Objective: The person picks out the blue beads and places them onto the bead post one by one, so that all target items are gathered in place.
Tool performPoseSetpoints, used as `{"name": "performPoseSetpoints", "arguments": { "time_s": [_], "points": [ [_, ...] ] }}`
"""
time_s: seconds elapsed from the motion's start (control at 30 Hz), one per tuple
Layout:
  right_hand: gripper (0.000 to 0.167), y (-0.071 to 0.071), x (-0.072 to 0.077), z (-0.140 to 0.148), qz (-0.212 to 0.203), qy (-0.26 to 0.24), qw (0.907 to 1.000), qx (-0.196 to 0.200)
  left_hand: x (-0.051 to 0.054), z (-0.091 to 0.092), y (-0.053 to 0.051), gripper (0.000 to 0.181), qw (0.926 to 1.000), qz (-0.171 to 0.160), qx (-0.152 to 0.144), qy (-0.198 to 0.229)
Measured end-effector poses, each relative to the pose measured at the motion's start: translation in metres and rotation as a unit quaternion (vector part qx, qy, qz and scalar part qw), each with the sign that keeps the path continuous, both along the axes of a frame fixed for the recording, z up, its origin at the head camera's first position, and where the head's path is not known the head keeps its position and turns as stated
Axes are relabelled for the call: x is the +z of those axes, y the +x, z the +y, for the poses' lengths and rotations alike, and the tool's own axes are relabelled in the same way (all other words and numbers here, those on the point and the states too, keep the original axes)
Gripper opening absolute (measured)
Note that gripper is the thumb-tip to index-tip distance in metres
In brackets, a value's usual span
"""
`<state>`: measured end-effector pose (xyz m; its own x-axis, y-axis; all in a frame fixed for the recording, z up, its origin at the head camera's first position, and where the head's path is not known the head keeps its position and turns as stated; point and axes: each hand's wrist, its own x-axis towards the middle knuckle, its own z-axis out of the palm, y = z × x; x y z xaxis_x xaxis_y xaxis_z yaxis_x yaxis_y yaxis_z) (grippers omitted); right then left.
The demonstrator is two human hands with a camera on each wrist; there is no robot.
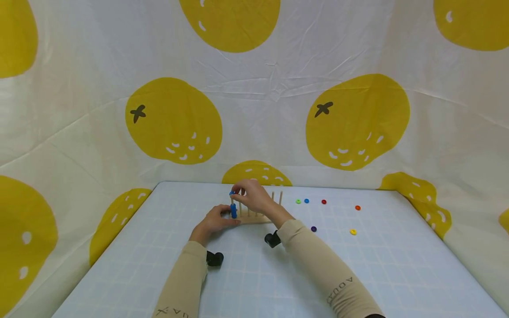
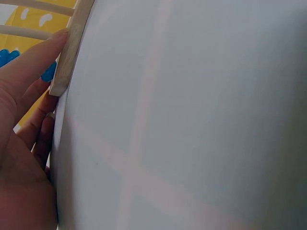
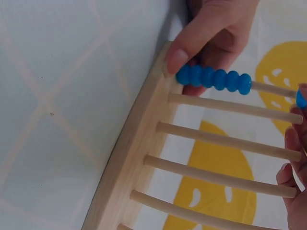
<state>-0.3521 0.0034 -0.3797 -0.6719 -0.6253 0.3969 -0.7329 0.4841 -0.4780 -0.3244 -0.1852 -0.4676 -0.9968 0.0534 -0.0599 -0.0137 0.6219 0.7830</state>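
Note:
A wooden peg stand [image 1: 258,219] with a row of upright pegs stands toward the far side of the table. Its leftmost peg carries a stack of several blue rings [image 3: 213,78]. My left hand [image 1: 212,221] grips the left end of the base [image 2: 72,52], thumb on the near face and fingers behind. At the top of that same peg, my right hand [image 1: 254,196] pinches another blue ring [image 3: 301,98], with bare peg between it and the stack. The other pegs in the right wrist view bear no rings.
Right of the stand lie loose rings: green [image 1: 298,201], blue [image 1: 306,201], red [image 1: 324,202], orange [image 1: 358,207], purple [image 1: 313,229] and yellow [image 1: 353,232]. A fruit-patterned cloth [image 1: 262,123] hangs behind the table [image 1: 254,282].

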Motion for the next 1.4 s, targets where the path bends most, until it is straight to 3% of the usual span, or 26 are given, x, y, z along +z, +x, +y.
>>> {"name": "performPoseSetpoints", "arguments": {
  "time_s": [0.47, 0.9, 1.13, 1.4],
  "points": [
    [0.020, 0.000, -0.008, -0.001, -0.023, 0.059, 0.9975, -0.033, 0.001, 0.001, -0.002, 0.065, 1.0000, -0.002, -0.003, -0.008],
    [0.019, -0.001, -0.008, -0.002, -0.023, 0.057, 0.9974, -0.038, 0.001, 0.001, -0.005, 0.068, 0.9999, -0.004, -0.003, -0.012],
    [0.020, 0.002, -0.002, 0.003, -0.031, 0.062, 0.9974, -0.020, -0.002, 0.000, -0.004, 0.065, 1.0000, -0.002, -0.001, -0.003],
    [0.028, 0.011, 0.013, 0.021, -0.023, 0.068, 0.9968, -0.033, -0.001, -0.002, -0.002, 0.058, 0.9998, 0.004, -0.007, 0.019]
  ]
}}
